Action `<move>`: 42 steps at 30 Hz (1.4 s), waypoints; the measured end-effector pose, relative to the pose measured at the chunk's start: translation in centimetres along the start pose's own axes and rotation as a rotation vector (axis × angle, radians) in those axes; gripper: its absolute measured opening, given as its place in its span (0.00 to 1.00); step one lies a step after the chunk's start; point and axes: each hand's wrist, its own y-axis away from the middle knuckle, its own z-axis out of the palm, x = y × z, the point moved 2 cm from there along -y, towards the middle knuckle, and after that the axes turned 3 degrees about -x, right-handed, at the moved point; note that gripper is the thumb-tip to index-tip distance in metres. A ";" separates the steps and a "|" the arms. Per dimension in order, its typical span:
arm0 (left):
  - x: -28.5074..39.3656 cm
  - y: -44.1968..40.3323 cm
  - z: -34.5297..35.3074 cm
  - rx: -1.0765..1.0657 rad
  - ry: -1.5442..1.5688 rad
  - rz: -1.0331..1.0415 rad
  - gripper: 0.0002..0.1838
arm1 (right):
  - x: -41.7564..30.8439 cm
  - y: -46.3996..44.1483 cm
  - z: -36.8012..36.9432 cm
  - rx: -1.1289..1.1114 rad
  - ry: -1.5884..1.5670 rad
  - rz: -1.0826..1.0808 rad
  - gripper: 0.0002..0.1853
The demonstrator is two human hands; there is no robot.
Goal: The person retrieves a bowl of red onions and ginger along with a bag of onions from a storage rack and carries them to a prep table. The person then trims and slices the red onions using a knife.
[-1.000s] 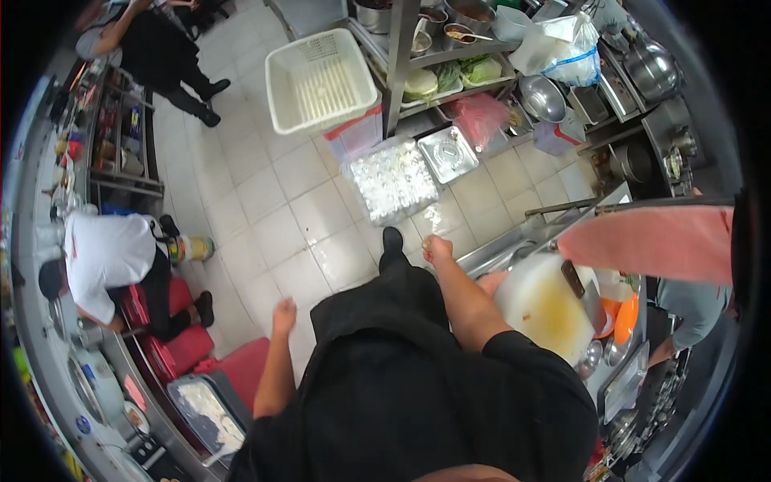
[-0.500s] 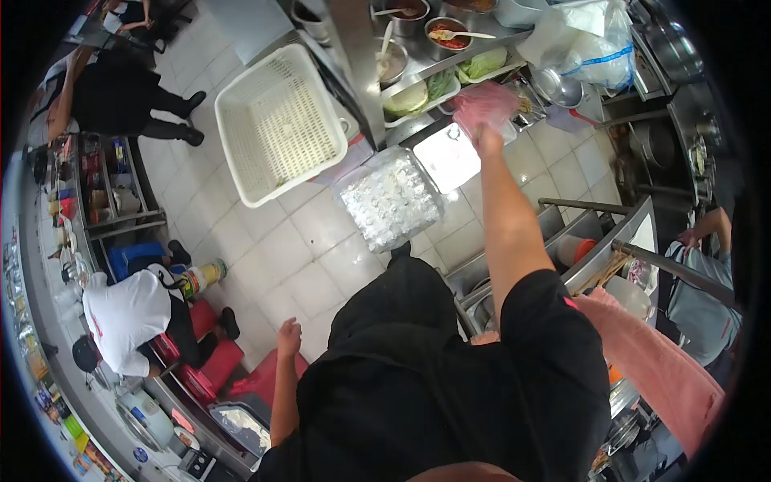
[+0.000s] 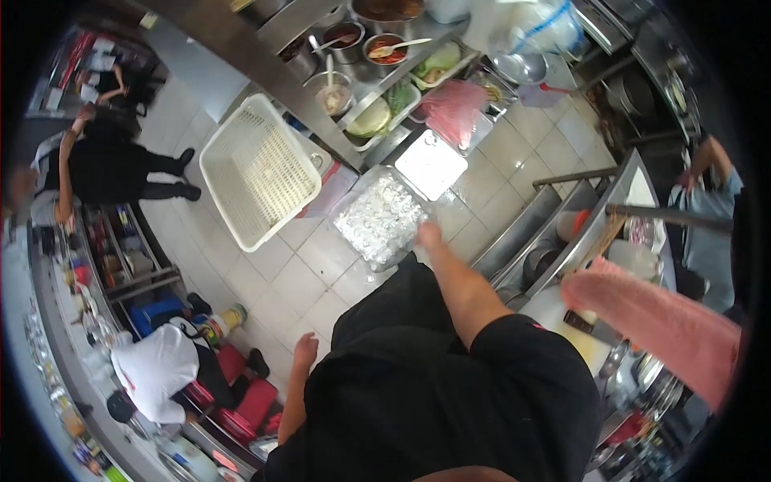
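Observation:
My right hand [image 3: 430, 236] is low in front of me, at the right edge of a clear plastic tub [image 3: 374, 268] full of silvery foil-like pieces [image 3: 381, 217]. Its fingers are blurred, so I cannot tell whether they touch the tub. Down at my left side hangs my left hand [image 3: 306, 351], fingers loosely curled with nothing seen in them. Beyond the tub lies a white lid or board [image 3: 432, 165]. Pink plastic bags [image 3: 451, 112] sit past it, at the edge of the low shelf, apart from both hands.
A large white perforated basket [image 3: 261, 173] stands left of the tub. Pots of sauce [image 3: 387, 50] and cabbage [image 3: 369, 118] occupy the shelves ahead. A pink towel [image 3: 642, 321] hangs at right. One person in a white shirt [image 3: 157, 365] sits at left; others stand farther off.
My right hand has left the pink bags and come back toward me to the tub's edge. The view has shifted, and my left hand stays low at my side.

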 end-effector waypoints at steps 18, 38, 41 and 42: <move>8.8 -14.2 -0.2 -0.301 0.158 0.365 0.21 | 7.7 39.8 -1.2 0.186 -0.254 0.218 0.23; 6.4 -4.3 17.8 -0.381 -0.551 0.619 0.20 | 34.0 69.3 9.8 0.298 -0.300 0.634 0.20; 9.2 -1.5 25.1 -0.398 -0.707 0.923 0.19 | 38.6 74.3 7.7 0.473 -0.572 0.683 0.18; 9.3 -0.1 27.9 -0.384 -0.733 0.925 0.19 | 42.7 74.1 11.2 0.596 -0.416 0.630 0.15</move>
